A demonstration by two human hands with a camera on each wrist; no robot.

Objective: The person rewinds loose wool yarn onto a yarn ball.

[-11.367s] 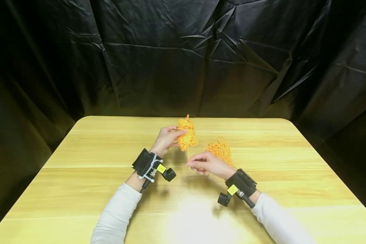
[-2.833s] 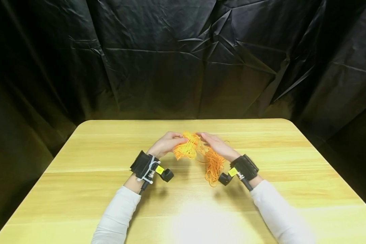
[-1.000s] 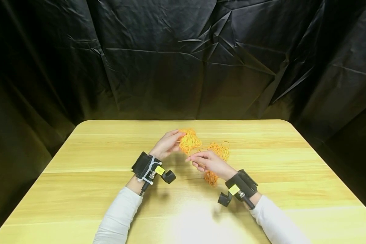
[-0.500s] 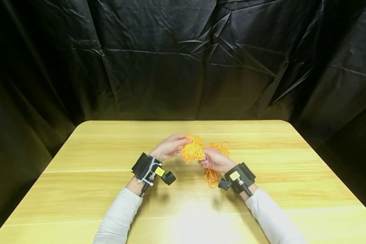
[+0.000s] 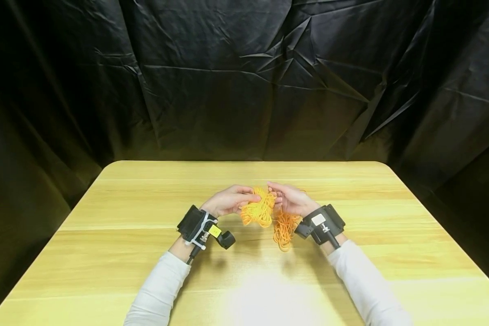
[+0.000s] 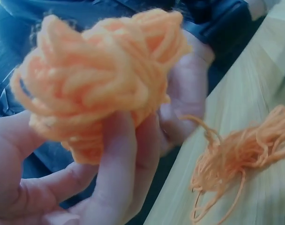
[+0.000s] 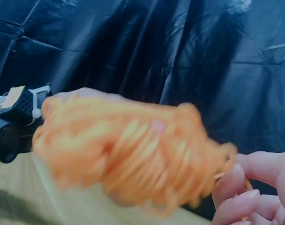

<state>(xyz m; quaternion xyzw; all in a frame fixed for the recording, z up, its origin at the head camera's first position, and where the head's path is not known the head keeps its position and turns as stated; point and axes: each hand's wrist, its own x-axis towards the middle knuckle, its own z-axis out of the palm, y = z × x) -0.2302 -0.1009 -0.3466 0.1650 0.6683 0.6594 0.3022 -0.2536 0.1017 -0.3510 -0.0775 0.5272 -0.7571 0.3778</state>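
My left hand (image 5: 230, 200) grips a wound bundle of orange-yellow yarn (image 5: 258, 213) above the table, thumb on top and fingers behind. In the left wrist view, fingers curl against the underside of the bundle (image 6: 100, 79). At the bundle's right end, my right hand (image 5: 292, 200) pinches a strand of the same yarn; the right wrist view shows this strand (image 7: 219, 176) running from the bundle into the fingers. A tangled pile of loose orange yarn (image 5: 284, 232) lies on the table below the right hand, which partly hides it in the head view.
The light wooden table (image 5: 118, 253) has rounded far corners. Behind it hangs a creased black sheet (image 5: 208, 113). Each wrist wears a black strap with a small camera, the left camera (image 5: 227, 239) close to the bundle's near side.
The right hand has swung from the bundle's near side round its right end to the far side, with the strand. The left hand has brought the bundle slightly nearer and rightward, turning it.
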